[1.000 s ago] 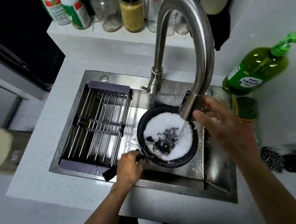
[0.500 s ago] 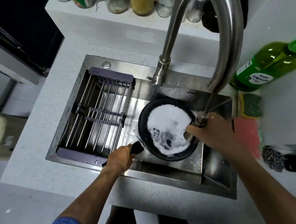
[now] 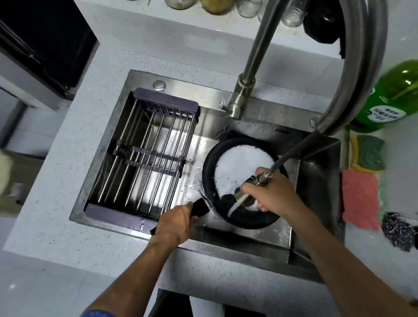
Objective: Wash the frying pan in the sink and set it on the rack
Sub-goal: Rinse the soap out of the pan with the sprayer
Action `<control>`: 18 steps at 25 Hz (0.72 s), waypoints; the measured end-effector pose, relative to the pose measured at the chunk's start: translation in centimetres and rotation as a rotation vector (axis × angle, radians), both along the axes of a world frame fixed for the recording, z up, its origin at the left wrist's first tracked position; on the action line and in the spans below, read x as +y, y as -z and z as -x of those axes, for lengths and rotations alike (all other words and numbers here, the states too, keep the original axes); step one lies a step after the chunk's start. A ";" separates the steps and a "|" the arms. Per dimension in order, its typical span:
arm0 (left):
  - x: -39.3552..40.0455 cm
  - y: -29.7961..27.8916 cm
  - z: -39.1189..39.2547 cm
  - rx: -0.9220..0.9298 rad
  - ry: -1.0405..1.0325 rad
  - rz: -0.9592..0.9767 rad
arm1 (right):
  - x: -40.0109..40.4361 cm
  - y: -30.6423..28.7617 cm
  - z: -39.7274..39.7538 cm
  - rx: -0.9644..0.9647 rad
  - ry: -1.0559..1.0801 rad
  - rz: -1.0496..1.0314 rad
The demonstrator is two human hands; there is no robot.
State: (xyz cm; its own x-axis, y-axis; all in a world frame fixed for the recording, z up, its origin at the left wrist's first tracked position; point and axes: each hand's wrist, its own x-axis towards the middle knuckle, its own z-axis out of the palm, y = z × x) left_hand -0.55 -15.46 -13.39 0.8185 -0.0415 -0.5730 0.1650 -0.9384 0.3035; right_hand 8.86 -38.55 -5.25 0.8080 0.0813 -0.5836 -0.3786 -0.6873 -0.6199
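Pan: the frying pan (image 3: 241, 180) sits in the sink (image 3: 314, 188), right of the rack (image 3: 143, 160), half covered in white foam.
Pan axis: handle (image 3: 201, 207) points toward the near left.
Left hand (image 3: 175, 222): wrapped around the handle.
Right hand (image 3: 270, 195): grips the pulled-out sprayer (image 3: 248, 192), spraying into the pan.
Surface (image 3: 401, 159): sponge (image 3: 367, 152) and pink cloth (image 3: 360, 198) right of the sink.
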 end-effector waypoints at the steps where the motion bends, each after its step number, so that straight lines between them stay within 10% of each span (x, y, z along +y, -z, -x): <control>1: 0.1 0.1 0.0 0.001 -0.003 0.005 | 0.7 0.2 -0.3 0.005 0.017 -0.048; 18: 0.4 1.0 0.4 -0.054 -0.011 0.031 | -1.3 2.1 -8.5 -0.414 0.199 -0.079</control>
State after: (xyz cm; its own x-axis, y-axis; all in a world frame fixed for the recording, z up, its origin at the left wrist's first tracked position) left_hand -0.98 -15.03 -14.40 0.8485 -0.0492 -0.5269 0.1578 -0.9268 0.3407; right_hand 17.36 -39.83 -7.30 0.9760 -0.0676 -0.2069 -0.2079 -0.5711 -0.7941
